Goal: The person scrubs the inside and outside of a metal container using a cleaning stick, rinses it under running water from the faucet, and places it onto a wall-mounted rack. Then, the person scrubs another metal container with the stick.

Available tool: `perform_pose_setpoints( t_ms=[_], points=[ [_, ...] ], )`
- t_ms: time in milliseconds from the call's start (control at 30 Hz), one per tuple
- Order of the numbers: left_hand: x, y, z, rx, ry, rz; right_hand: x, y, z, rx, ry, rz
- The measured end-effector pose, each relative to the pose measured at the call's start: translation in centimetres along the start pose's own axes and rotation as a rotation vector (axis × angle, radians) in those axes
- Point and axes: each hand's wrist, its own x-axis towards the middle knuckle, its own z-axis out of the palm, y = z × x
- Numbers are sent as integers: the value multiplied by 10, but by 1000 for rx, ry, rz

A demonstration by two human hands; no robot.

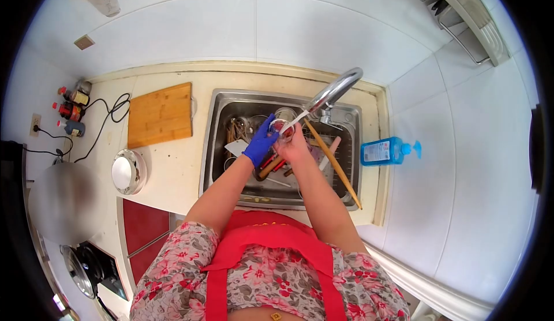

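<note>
My left hand (261,144), in a blue glove, is closed around the left side of a clear glass (281,126). The bare right hand (294,146) grips the same glass from the right. Water streams from the chrome faucet (337,88) down to the glass, which is held over the steel sink (211,142). Below both hands lie several utensils, among them a brown wooden handle (270,166) and a white flat piece (235,148). A long wooden stick (339,172) leans across the sink's right side to the front rim. My hands and forearms hide part of the pile.
Right of the sink stands a blue soap pump bottle (381,151). On the left counter are a wooden cutting board (160,115), stacked white bowls (128,172), several sauce bottles (71,111) and a black cord (104,126). A lidded pan (79,270) sits at lower left.
</note>
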Motion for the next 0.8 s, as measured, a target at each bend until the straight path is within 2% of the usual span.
perform_pose_setpoints(
  t_ms=[33,133,267,333,400,467,500,533,600,633,667,733,800],
  points=[
    [-2,-1,0,132,-44,116,1,1,2,9,45,-14],
    [-8,9,0,115,39,38,5,10,9,110,80,-22],
    [-1,-15,-8,256,103,93,6,24,-6,133,22,-66],
    [0,-28,-4,-439,190,-255,-4,36,-12,-117,13,-253],
    [0,-38,0,-493,184,-296,-13,47,-22,-150,7,-331],
    [1,-39,-5,-884,67,-736,-15,54,-33,-425,27,-532],
    [-8,-15,7,-836,4,-814,-15,54,-38,-457,87,-593],
    [-10,-2,11,-834,0,-816,-20,52,-39,-456,89,-596],
    [-14,11,13,-723,-268,-917,-34,45,-41,-753,182,-681],
    [-12,6,14,-810,-271,-902,-29,42,-48,-888,169,-799],
    [-6,-6,12,-809,-272,-905,-28,40,-52,-886,172,-800],
    [7,-34,7,-880,-247,-683,-32,35,-44,-1187,199,-1007],
    [14,-43,2,-995,-176,-705,-24,32,-46,-1219,212,-944]
  ],
)
